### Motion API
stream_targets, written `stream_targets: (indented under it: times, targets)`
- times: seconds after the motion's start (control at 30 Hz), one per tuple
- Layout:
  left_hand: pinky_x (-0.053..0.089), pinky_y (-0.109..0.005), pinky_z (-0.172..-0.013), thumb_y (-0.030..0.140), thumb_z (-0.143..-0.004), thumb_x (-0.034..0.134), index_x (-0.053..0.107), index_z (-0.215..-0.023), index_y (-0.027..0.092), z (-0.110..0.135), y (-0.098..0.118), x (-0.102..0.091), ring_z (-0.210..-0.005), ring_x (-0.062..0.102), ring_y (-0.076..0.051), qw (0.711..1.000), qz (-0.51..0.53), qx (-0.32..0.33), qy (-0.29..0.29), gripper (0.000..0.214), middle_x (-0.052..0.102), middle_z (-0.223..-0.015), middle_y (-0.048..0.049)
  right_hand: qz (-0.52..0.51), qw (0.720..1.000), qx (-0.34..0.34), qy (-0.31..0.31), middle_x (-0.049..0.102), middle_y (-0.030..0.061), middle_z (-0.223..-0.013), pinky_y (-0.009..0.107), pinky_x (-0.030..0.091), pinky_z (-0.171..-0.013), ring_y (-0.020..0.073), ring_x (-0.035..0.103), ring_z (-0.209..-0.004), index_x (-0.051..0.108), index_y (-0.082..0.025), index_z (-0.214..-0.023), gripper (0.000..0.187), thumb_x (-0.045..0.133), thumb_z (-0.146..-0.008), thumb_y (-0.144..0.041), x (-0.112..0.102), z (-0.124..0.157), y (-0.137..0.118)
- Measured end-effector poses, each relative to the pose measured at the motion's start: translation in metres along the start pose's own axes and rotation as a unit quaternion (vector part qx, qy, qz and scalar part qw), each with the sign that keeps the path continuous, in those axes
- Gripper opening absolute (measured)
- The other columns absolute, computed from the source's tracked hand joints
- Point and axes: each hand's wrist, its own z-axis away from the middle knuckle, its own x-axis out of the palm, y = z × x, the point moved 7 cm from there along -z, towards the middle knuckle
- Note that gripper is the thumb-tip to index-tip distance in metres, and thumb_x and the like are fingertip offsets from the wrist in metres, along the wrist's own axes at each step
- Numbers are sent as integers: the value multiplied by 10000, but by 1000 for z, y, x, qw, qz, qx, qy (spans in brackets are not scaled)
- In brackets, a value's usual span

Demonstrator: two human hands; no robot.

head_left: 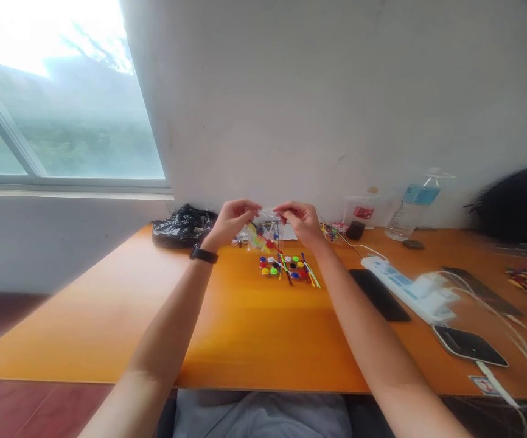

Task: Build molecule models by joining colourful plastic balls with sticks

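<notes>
My left hand point(232, 220) and my right hand point(300, 220) are raised side by side above the far middle of the orange table point(227, 316). Both have their fingers pinched together on a small clear plastic bag point(267, 215) held between them. Thin coloured strings with a red bead point(269, 244) hang down from the hands. Below them on the table lies a cluster of small coloured buttons point(282, 267) and coloured sticks point(310, 275). My left wrist carries a black band point(203, 254).
A black plastic bag point(182, 225) lies at the table's back left. At right are a black phone point(379, 294), a white power strip point(409, 289) with cables, a second phone point(468, 345), a water bottle point(413, 210), a small jar point(358, 216) and a dark bag point(519, 204).
</notes>
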Motion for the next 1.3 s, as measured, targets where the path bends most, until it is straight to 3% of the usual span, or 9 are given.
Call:
stream_targets:
  times: [0.13,0.37,0.6,0.8,1.0,1.13,1.3]
  targets:
    - [539,-275,-724,332,-859,752,799,-980,164,-1,1,3,-836,716,-180,1000,-3,16,3,213,785,-900,-79,-2,1000,4,-21,654,-3,-797,287,505,-660,138,561,-694,768,-246,-1110,305,766,-819,-338,1,0,-1]
    - [521,-258,-677,368,-889,753,786,-988,168,1,6,13,-788,685,-158,999,26,13,-38,226,755,-845,-65,45,998,-18,35,707,30,-791,298,473,-638,164,578,-720,825,-226,-897,159,727,-833,-334,-7,-1,-2]
    - [535,-266,-693,401,-883,787,806,-896,156,3,9,10,-734,665,-141,999,35,-16,-35,245,755,-815,-63,56,997,-46,22,716,43,-833,318,481,-674,176,589,-757,834,-244,-841,152,691,-851,-295,2,3,-19]
    - [599,-336,-797,395,-792,866,825,-993,157,4,13,8,-867,742,-211,999,30,-17,-16,314,812,-970,-110,41,999,-27,7,694,39,-797,315,489,-651,166,563,-708,811,-223,-809,165,673,-842,-305,0,2,-12]
    - [610,-346,-863,366,-800,863,830,-966,158,4,15,8,-923,755,-224,1000,24,3,-18,268,815,-995,-111,49,997,35,-52,718,37,-880,296,527,-683,176,632,-769,774,-230,-1151,391,744,-877,-508,4,1,-6]
    - [614,-345,-845,371,-828,839,835,-1069,166,5,15,8,-917,758,-224,999,0,-3,-32,316,819,-1030,-111,104,990,31,-93,742,53,-875,315,531,-719,197,646,-800,800,-200,-943,402,756,-866,-592,9,1,-4]
    - [591,-294,-707,420,-852,816,852,-1024,170,7,17,9,-830,748,-210,995,-66,-19,-71,305,821,-957,-103,103,988,20,-109,745,42,-836,313,511,-709,188,645,-767,814,-205,-907,360,768,-863,-559,9,2,-1]
